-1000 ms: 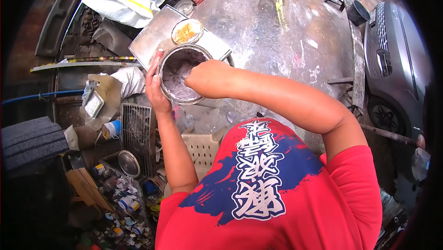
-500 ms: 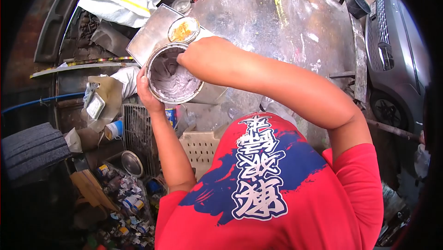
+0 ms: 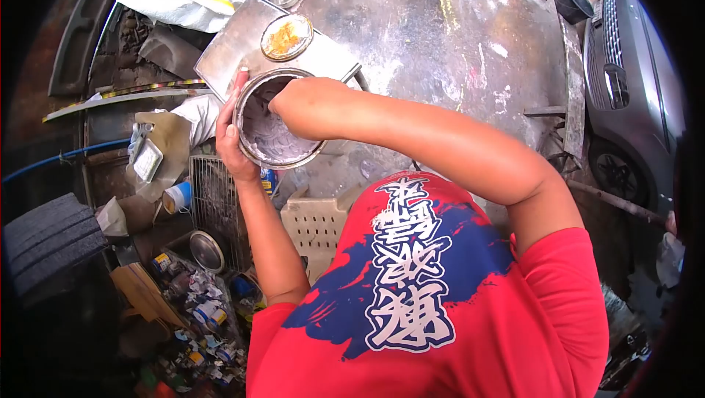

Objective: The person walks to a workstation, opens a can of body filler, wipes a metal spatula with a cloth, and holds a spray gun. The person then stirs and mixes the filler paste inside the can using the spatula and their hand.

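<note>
A round metal can (image 3: 317, 153) is tilted so that its mouth faces me, and thick greyish-purple paste (image 3: 268, 134) coats its inside. My left hand (image 3: 233, 134) supports the can from its left side, fingers along the outer wall. Over the right part of the opening is my right hand (image 3: 297, 108), its fingers closed and reaching inside; whatever they hold is hidden. Behind the can, a round lid (image 3: 286, 37) smeared with orange-yellow material lies on a flat metal-coloured surface (image 3: 239, 34).
A beige perforated plastic chair (image 3: 312, 225) stands below the can. Wire racks (image 3: 217, 203) and a heap of litter (image 3: 202, 302) are at the left. A silver car (image 3: 642, 97) and a dark bucket (image 3: 573, 5) are at the right, beside a long bench (image 3: 573, 89).
My right hand has shifted about inside the can, and the can's tilt has varied. Both hands and the can now appear slightly further left than a second ago.
</note>
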A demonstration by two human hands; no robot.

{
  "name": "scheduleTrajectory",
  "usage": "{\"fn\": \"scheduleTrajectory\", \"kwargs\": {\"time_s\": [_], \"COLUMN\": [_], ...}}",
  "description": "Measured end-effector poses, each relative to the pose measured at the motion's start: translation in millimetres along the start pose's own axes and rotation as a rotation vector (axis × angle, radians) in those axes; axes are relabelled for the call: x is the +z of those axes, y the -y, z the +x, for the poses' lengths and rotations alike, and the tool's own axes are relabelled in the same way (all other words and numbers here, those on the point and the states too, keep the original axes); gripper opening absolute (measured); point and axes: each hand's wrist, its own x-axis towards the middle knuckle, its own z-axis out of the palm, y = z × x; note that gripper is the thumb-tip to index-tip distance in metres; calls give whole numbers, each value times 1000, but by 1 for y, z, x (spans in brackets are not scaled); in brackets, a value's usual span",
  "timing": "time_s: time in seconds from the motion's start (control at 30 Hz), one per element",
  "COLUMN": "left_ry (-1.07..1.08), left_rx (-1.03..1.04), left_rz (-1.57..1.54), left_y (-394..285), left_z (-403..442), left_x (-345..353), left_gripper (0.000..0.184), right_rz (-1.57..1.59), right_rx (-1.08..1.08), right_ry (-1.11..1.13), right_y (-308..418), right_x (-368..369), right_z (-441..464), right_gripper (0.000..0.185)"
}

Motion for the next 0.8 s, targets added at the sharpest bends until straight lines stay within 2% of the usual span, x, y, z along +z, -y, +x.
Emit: {"fn": "scheduleTrajectory", "kwargs": {"time_s": [0.13,0.33,0.63,0.73,0.8], "left_ry": [91,160,82,51,28], "left_rx": [56,5,137,113,86], "left_rz": [35,-6,295,256,201], "left_y": [1,-21,-14,-4,3], "left_z": [5,7,13,11,12], "left_x": [7,35,29,22,17], "left_gripper": [73,67,54,52,51], "right_rz": [-103,-275,-674,-782,-780], "right_rx": [-110,-238,-354,-408,-368], "right_ry": [70,166,220,205,193], "right_y": [-5,-6,-2,-16,-14], "right_x": [-7,-2,-17,-16,-23], "right_z": [-4,-9,-34,-36,-34], "right_gripper": [25,23,13,13,12]}}
